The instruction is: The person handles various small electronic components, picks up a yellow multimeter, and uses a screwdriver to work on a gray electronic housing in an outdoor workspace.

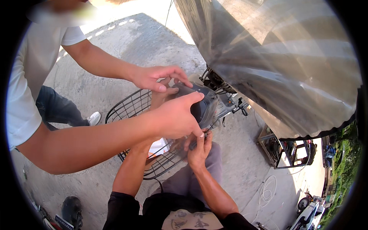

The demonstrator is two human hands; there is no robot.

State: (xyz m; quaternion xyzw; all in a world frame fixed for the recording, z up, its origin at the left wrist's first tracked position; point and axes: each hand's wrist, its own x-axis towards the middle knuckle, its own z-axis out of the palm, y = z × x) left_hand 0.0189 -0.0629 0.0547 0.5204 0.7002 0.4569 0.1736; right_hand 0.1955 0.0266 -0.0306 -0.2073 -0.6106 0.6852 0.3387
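A dark plastic casing (208, 100) with a clear-looking edge sits at the front of a scooter, over its handlebar area. My left hand (164, 91) is partly covered by a co-worker's arm; its visible fingers grip the casing's left side. Below the casing's near edge, my right hand (199, 150) has its fingers closed around a small dark part that I cannot make out. From the left, a co-worker's far hand (153, 78) reaches over the casing's top. The co-worker's near hand (178, 115) spans its face, thumb on top and fingers near my right hand.
A black wire basket (128, 109) holding a white item (158, 147) is beneath the arms. A large translucent plastic sheet (291, 65) hangs at upper right. Beyond it stand a metal-framed cart (268, 147) and a coiled pale hose (267, 190). A parked motorbike (309, 214) is at lower right.
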